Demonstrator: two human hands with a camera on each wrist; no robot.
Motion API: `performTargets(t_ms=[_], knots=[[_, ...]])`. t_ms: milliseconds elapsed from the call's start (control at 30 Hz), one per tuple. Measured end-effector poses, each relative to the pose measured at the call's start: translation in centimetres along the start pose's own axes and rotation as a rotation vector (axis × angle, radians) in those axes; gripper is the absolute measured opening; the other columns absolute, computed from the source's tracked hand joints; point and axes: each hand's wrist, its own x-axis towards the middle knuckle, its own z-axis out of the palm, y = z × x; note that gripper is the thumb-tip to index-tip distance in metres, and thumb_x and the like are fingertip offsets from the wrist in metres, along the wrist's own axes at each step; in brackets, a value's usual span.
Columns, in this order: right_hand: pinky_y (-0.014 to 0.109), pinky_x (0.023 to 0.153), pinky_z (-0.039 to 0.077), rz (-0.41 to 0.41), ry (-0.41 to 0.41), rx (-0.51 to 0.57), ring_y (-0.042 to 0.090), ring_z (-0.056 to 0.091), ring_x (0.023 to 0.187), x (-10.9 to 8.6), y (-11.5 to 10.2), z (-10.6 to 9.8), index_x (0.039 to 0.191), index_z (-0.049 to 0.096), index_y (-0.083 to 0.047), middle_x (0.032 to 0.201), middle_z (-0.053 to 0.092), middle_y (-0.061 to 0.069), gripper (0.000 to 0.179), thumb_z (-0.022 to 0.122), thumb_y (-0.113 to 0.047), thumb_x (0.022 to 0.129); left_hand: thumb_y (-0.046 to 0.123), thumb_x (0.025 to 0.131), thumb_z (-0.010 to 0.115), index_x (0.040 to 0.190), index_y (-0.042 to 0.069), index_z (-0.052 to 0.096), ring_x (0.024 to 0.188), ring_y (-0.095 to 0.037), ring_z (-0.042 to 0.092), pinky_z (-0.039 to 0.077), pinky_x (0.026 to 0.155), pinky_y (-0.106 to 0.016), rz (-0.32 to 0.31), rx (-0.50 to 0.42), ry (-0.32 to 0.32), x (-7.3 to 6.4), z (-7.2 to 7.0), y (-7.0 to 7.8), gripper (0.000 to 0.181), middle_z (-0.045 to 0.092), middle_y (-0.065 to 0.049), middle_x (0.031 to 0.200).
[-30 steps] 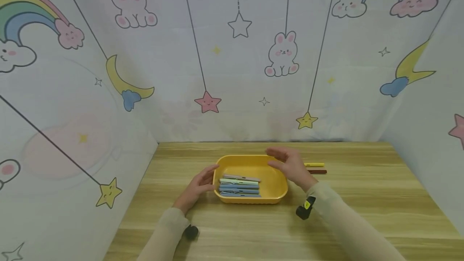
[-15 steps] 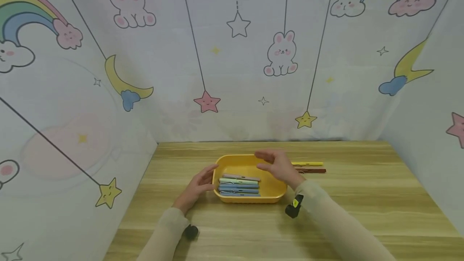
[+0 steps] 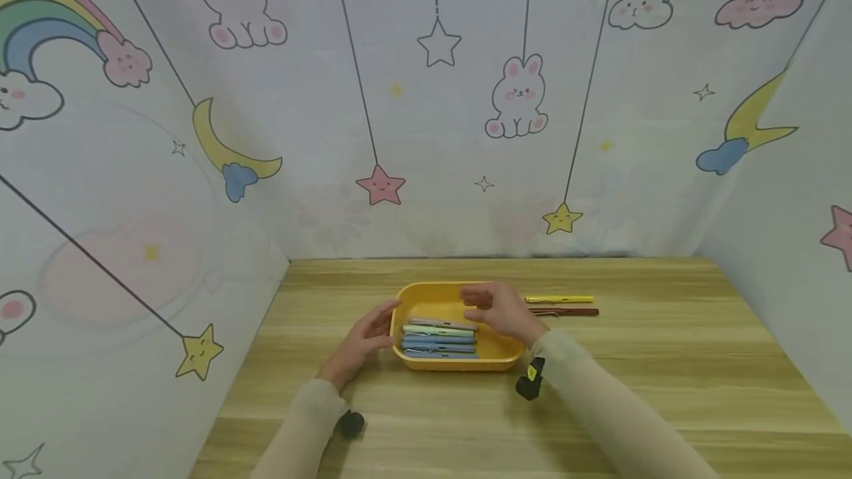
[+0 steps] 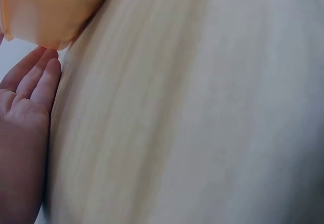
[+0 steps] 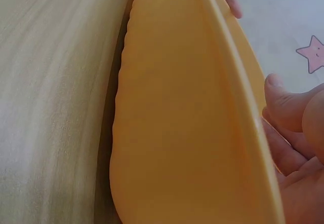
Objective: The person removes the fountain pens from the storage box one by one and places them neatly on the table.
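A yellow plastic basket [image 3: 459, 365] stands on the table with several pens lying side by side in its left part: a pinkish pen [image 3: 444, 324], a pale green pen [image 3: 439, 332] and blue ones [image 3: 442, 350]. My left hand [image 3: 359, 346] rests at the basket's left end, its fingers extended against the wall in the left wrist view. Over the right part of the basket hovers my right hand [image 3: 502, 313], thumb and fingers apart and slightly bent. Nothing shows between them. In the right wrist view, the thumb [image 5: 288, 102] is just past the basket's near rim.
On the wooden table [image 3: 426, 420], right of the basket, lie a yellow pen [image 3: 560, 299] and a dark brown pen [image 3: 569, 312]. A white cloth wall [image 3: 439, 117] printed with cartoons stands behind the table, with further walls on both sides.
My right hand has moved left, farther over the basket, uncovering more of the yellow and brown pens. The left hand and basket stay in place.
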Motion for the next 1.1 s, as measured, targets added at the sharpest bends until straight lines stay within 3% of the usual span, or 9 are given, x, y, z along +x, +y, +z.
performTargets(t_ms=[133,333,667,967,1100], knots=[[0.047,0.101,0.056,-0.024,-0.032,-0.033,0.032,0.069,0.122,0.1,0.5,0.4,0.138,0.068,-0.003,0.132,0.072,0.012,0.043,0.077,-0.006,0.095,0.007,0.100,0.068,0.161,0.020,0.041,0.151,-0.036,0.040,0.041,0.112,-0.022,-0.017,-0.010,0.006,0.0,0.0,0.1,0.068,0.039,-0.018,0.165],[0.045,0.099,0.058,-0.047,-0.079,-0.123,0.026,0.073,0.113,0.2,0.9,1.2,0.132,0.072,-0.002,0.126,0.076,0.009,0.038,0.078,-0.005,0.094,0.007,0.100,0.067,0.163,0.016,0.038,0.151,-0.041,0.039,0.039,0.116,-0.028,-0.003,0.006,-0.003,0.0,0.0,0.0,0.069,0.036,-0.022,0.166],[0.045,0.094,0.060,-0.067,-0.110,-0.160,0.028,0.074,0.107,0.2,0.7,1.8,0.127,0.074,0.001,0.119,0.077,0.012,0.036,0.080,-0.002,0.091,0.008,0.100,0.068,0.162,0.018,0.040,0.151,-0.038,0.041,0.039,0.115,-0.027,-0.012,0.004,0.004,0.1,0.0,0.0,0.069,0.038,-0.019,0.166],[0.042,0.090,0.061,-0.074,-0.145,-0.172,0.026,0.074,0.101,0.2,0.8,1.8,0.125,0.074,0.001,0.115,0.078,0.012,0.039,0.084,-0.002,0.087,0.007,0.100,0.067,0.163,0.015,0.038,0.152,-0.041,0.037,0.031,0.123,-0.049,0.007,0.002,-0.005,0.0,0.0,0.1,0.069,0.035,-0.021,0.167],[0.042,0.090,0.061,-0.083,-0.156,-0.169,0.026,0.075,0.102,0.2,0.8,1.8,0.124,0.074,0.001,0.116,0.078,0.012,0.038,0.084,-0.002,0.087,0.007,0.101,0.067,0.163,0.017,0.039,0.152,-0.039,0.038,0.031,0.123,-0.047,-0.006,0.002,-0.001,0.0,0.0,0.1,0.069,0.036,-0.020,0.167]])
